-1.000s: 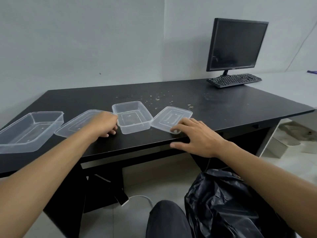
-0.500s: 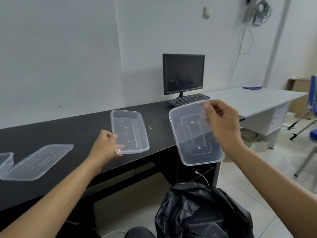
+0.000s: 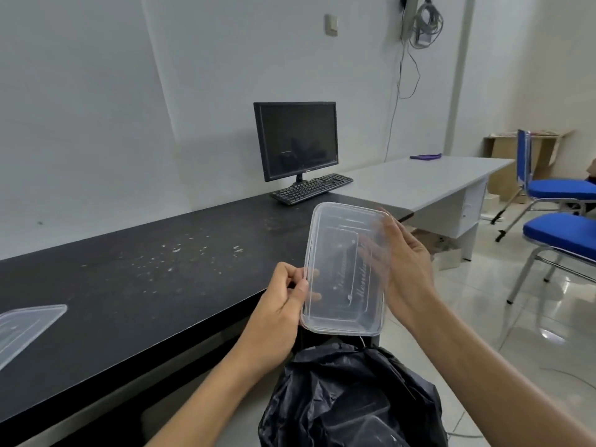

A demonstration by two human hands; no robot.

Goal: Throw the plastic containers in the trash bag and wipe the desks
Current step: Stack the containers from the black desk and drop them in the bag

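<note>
Embossed script on clear container (image 3: 345, 269) — partly legible: "Menik…" — rest blurred.

we read: office | monitor (image 3: 296, 140) + keyboard (image 3: 312, 188) on black desk (image 3: 129, 285) | grey desk (image 3: 429, 179) | blue chairs (image 3: 561, 188)

The way is open over the middle of the desk (image 3: 129, 301), above crumbs (image 3: 180, 259). A lid (image 3: 22, 327) lies at its left edge; monitor (image 3: 295, 140) and keyboard (image 3: 311, 188) block its far right end. The container (image 3: 342, 285) hangs just above the bag (image 3: 348, 398); 2 chairs (image 3: 564, 233) stand well right.
</note>
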